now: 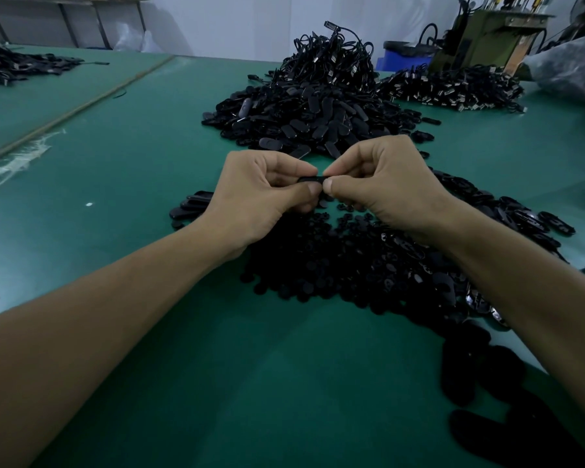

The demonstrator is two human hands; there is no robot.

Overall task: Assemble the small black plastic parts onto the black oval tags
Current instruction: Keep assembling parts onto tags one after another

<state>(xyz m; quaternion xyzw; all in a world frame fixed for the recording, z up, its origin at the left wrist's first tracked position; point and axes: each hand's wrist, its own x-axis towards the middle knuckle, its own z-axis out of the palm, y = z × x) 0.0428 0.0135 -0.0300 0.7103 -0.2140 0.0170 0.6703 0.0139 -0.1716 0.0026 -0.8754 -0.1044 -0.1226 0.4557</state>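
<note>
A black oval tag (313, 179) is pinched edge-on between my left hand (260, 197) and my right hand (382, 184), thumbs and forefingers meeting at its middle above the green table (132, 184). Whether a small part sits on it is hidden by my fingertips. Under my hands lies a heap of small black plastic parts (318, 258). A large pile of black oval tags (304, 119) rises just beyond my hands. A few tags (190, 206) lie left of my left wrist, and more black pieces (507, 217) spread out to the right.
Bundles of black cables (338, 59) top the far pile, with another cable heap (453, 87) at back right. A blue bin (406, 55) and a machine (490, 32) stand behind. More black parts (14, 64) lie on the far-left table. A plastic bag (571, 65) sits at right.
</note>
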